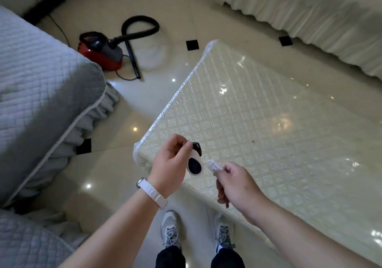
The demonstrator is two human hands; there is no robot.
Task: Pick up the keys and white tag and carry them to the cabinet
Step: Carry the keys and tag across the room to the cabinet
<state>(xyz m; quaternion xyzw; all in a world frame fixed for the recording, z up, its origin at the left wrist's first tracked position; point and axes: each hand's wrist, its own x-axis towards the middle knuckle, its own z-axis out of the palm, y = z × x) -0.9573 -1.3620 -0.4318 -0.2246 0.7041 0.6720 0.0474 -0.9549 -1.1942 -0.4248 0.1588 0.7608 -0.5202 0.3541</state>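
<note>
My left hand (168, 164) is closed on a key ring, from which a black key fob and a white oval fob with a black centre, the keys (194, 163), hang over the near corner of the low table (258, 112). My right hand (233, 183) pinches a small white tag (213, 164) between thumb and fingers, just right of the keys. Both hands hover above the table's corner. No cabinet is in view.
A grey quilted sofa (41, 94) fills the left side, and a cream skirted sofa (310, 15) runs along the top right. A red vacuum cleaner (101, 50) with a black hose lies on the glossy tiled floor beyond. My shoes (171, 228) stand beside the table.
</note>
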